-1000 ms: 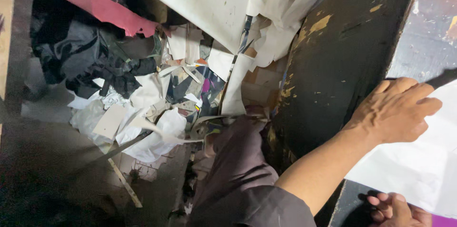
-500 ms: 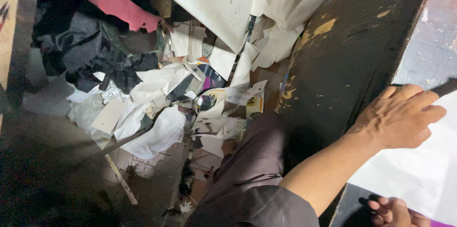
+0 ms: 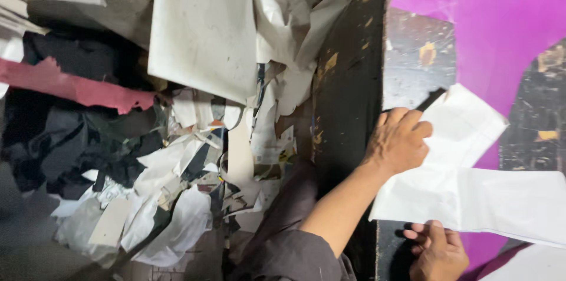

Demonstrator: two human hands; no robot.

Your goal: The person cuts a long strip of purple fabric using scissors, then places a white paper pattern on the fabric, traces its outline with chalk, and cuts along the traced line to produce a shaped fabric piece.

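Observation:
My left hand (image 3: 398,142) reaches across to the dark, worn table (image 3: 407,63). It rests on a creased white sheet of paper (image 3: 483,198) and is closed on a slim dark tool (image 3: 431,99) that sticks out past its fingers. My right hand (image 3: 435,251) sits at the bottom edge and pinches the near edge of the same sheet. A magenta sheet (image 3: 501,33) lies under the white paper.
Left of the table's black side (image 3: 348,80), the floor holds a heap of paper scraps (image 3: 177,198), black cloth (image 3: 71,151), a pink strip (image 3: 76,89) and a large white board (image 3: 203,27). My trouser leg (image 3: 283,222) is beside the table.
The view has swung towards the table, so the magenta sheet and more of the white paper now show. My right hand has come further into view. My left hand stays on the paper.

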